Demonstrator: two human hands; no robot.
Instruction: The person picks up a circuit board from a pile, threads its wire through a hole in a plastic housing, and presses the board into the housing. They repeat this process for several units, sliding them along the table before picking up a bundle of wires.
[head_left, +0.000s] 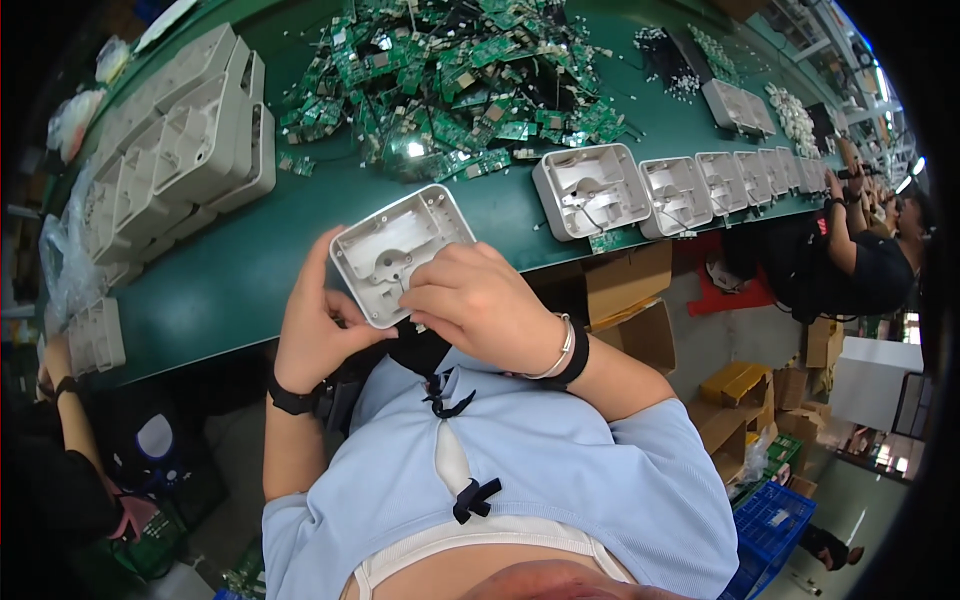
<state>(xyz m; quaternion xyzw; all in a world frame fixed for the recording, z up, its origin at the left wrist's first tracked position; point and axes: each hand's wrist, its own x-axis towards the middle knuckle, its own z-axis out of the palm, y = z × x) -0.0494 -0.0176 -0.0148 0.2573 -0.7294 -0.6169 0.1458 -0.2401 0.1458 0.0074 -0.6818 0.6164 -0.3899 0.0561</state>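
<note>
In front of my chest, off the bench edge, a white plastic housing (425, 222) is tilted with its open side facing me. My left hand (318, 318) grips it by the left side and lower corner, thumb along the near edge. My right hand (478, 305) reaches over the near right corner, its fingers pinched together inside the shell. A thin dark wire shows by those fingertips, and a small pale piece peeks out below them. What exactly the right fingers hold is hidden. Inside the housing are a round hub, ribs and screw posts.
A heap of green circuit boards (450, 85) with wires covers the back of the green bench (240, 290). Stacked housings (190, 130) stand at left. A row of housings (592, 192) with wires runs right along the edge. Co-workers sit at both sides; cardboard boxes (640, 330) lie below.
</note>
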